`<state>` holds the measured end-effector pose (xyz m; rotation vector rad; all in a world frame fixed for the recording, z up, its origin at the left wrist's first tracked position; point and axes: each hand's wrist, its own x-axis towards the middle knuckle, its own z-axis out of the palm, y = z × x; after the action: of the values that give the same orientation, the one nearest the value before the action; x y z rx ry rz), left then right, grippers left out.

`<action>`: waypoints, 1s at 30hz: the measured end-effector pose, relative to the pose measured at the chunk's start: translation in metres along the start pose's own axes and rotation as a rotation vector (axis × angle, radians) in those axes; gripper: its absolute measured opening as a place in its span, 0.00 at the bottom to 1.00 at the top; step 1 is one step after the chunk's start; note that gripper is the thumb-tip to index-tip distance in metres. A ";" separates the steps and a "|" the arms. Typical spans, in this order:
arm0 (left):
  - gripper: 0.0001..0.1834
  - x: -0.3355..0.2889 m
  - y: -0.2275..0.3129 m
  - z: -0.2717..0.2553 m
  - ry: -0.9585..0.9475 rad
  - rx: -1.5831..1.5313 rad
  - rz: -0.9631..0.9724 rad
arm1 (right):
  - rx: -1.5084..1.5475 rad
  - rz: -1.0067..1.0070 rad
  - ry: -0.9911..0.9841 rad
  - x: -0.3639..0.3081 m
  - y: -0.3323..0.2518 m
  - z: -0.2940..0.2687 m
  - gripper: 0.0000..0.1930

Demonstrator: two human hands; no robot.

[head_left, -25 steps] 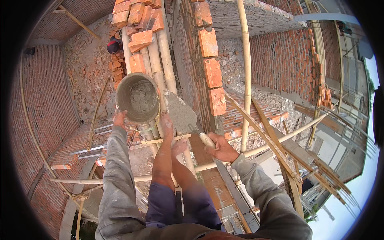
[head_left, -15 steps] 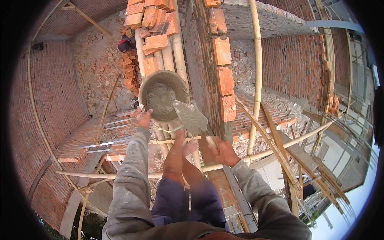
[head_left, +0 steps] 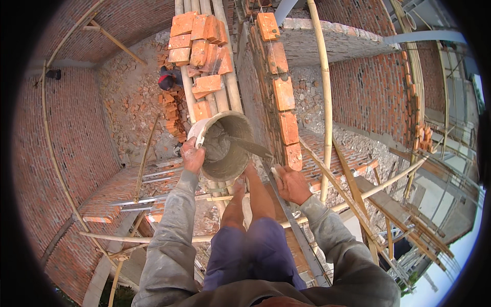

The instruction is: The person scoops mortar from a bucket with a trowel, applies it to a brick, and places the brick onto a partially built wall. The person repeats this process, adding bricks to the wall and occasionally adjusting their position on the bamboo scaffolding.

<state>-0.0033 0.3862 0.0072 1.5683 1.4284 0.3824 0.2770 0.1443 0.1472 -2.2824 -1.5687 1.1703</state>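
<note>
A round bucket (head_left: 240,165) with grey mortar (head_left: 217,147) in it is tilted on the bamboo platform in front of my feet. My left hand (head_left: 193,155) grips its rim at the left side, with the fingers closed. In my right hand (head_left: 292,183) is the handle of a trowel. The trowel's blade (head_left: 254,149) reaches over the bucket's right side, its tip at the mortar. Just right of the bucket runs a wall topped with a row of orange bricks (head_left: 284,93), a thin string stretched along it.
Loose bricks (head_left: 208,28) are piled on the bamboo poles (head_left: 232,87) beyond the bucket. An upright bamboo pole (head_left: 323,92) stands right of the wall, and a horizontal one (head_left: 204,238) crosses near my legs. Far below on the left, a person (head_left: 171,78) is beside stacked bricks.
The bucket has tipped over to one side under my left hand. My trowel blade has turned from flat to nearly edge-on and reaches into the bucket. The whole view has shifted.
</note>
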 end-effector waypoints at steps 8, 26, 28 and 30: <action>0.17 0.019 0.119 -0.054 -0.213 -0.484 -0.065 | -0.257 -0.111 0.130 0.135 -0.078 0.015 0.20; 0.06 0.042 0.173 -0.069 -0.156 -0.299 -0.006 | -0.051 -0.325 -0.373 0.180 -0.057 -0.046 0.10; 0.07 0.037 0.169 -0.075 -0.179 -0.377 -0.066 | 0.073 -0.275 -0.391 0.180 -0.050 -0.038 0.10; 0.06 0.033 0.159 -0.081 -0.177 -0.405 -0.127 | 0.181 -0.327 -0.452 0.181 -0.043 -0.036 0.10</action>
<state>0.0400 0.4707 0.1619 1.1494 1.2166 0.4161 0.2972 0.3264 0.0997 -1.6418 -1.7979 1.7249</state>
